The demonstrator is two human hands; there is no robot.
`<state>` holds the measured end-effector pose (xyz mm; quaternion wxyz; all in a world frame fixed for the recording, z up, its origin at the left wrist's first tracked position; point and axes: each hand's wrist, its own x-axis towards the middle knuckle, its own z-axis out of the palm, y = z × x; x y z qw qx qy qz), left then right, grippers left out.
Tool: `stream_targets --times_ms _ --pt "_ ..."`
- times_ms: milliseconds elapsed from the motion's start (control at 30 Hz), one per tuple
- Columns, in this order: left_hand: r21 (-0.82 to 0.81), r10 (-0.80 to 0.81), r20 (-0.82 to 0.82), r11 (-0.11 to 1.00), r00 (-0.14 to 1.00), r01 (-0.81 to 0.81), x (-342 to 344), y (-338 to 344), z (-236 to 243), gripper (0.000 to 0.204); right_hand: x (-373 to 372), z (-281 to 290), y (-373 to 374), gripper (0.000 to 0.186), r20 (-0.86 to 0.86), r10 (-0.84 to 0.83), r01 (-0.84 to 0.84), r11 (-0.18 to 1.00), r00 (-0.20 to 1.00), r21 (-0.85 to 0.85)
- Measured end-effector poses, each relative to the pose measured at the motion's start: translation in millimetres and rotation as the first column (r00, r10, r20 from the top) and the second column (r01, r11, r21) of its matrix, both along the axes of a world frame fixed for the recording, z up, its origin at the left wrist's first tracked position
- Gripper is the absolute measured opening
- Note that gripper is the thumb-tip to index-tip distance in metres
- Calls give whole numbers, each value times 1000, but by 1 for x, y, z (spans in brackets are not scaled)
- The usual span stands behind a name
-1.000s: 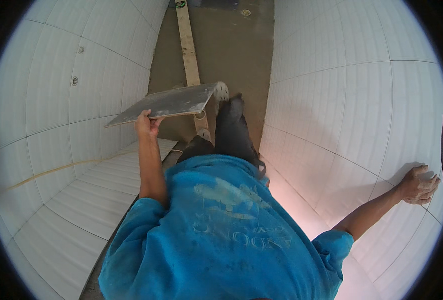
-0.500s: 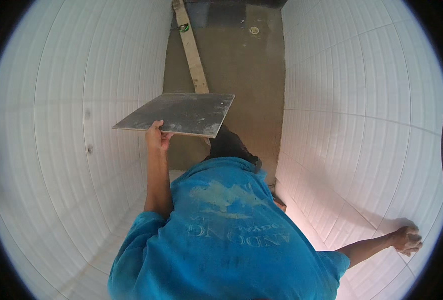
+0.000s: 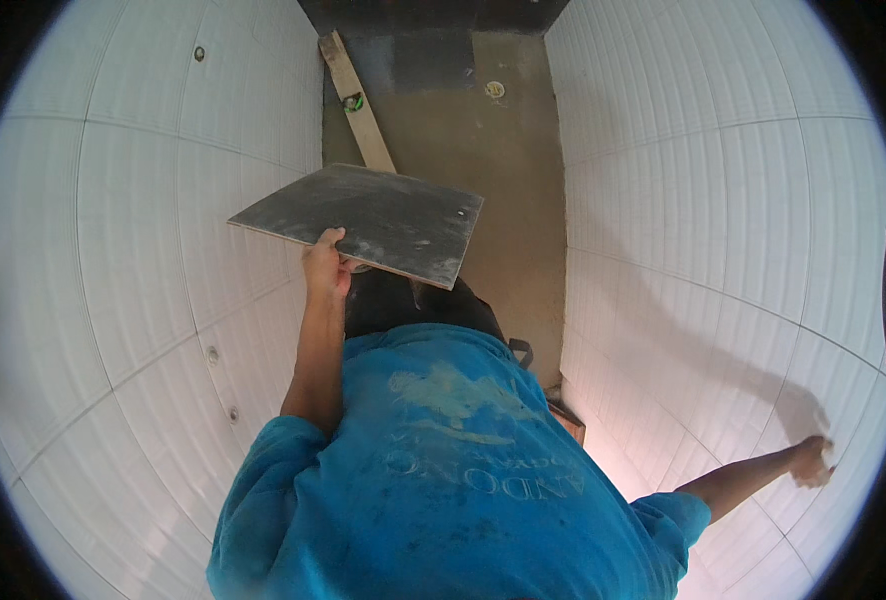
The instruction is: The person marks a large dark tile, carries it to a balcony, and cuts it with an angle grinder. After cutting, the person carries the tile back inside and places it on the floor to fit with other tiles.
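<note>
My left hand [image 3: 325, 265] grips the near edge of a dark grey square tile [image 3: 373, 220], thumb on top and fingers underneath. The tile is held out in front of me above the floor, its face smeared with pale dust. Out to the right, my right hand [image 3: 811, 462] is beside the white tiled wall [image 3: 693, 210], with its shadow on the tiles. Its fingers look bent but are blurred, and I cannot tell whether it touches the wall or holds anything.
A long pale straight bar [image 3: 368, 135] with a green piece on it lies along the left of the grey-brown floor [image 3: 518, 200]. Dark tiles [image 3: 418, 62] and a round drain [image 3: 495, 90] are at the far end. White tiled walls close in on both sides; a reddish-brown object [image 3: 568, 425] stands low at right.
The tile has turned, its right corner now nearer me. My right hand has shifted slightly left and up from its earlier place against the right wall. The view has tilted.
</note>
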<state>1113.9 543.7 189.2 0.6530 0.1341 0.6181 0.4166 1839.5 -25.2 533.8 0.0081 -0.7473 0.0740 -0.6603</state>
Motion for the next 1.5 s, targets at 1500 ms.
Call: stream_targets --times_ms 1500 --pt "-180 -220 267 945 938 272 90 162 -3 53 -202 -461 136 43 -120 942 235 199 -314 951"
